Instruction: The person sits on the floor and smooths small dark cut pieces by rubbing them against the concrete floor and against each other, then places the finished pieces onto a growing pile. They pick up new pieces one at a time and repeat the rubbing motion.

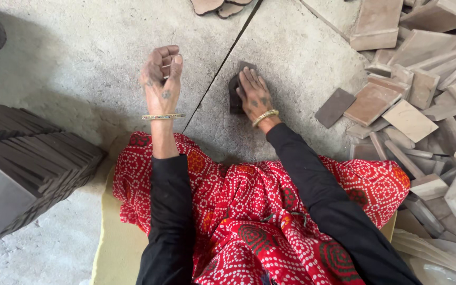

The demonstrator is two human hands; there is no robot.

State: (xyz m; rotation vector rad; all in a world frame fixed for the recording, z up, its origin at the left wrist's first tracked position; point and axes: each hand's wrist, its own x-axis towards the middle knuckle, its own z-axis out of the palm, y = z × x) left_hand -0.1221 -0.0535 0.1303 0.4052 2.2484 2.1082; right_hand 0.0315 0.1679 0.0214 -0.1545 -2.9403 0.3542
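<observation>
Dark tile (237, 89) — concrete floor (80, 68), tile pile (423, 95)

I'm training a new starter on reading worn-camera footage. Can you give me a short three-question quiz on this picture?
1. True or false: the right hand presses flat on a dark tile on the concrete floor.
2. Which side holds the loose pile of tiles: A left, B right?
3. What does the left hand hold?

Key: 1 true; 2 B; 3 nothing that shows, fingers curled, raised off the floor.
</observation>
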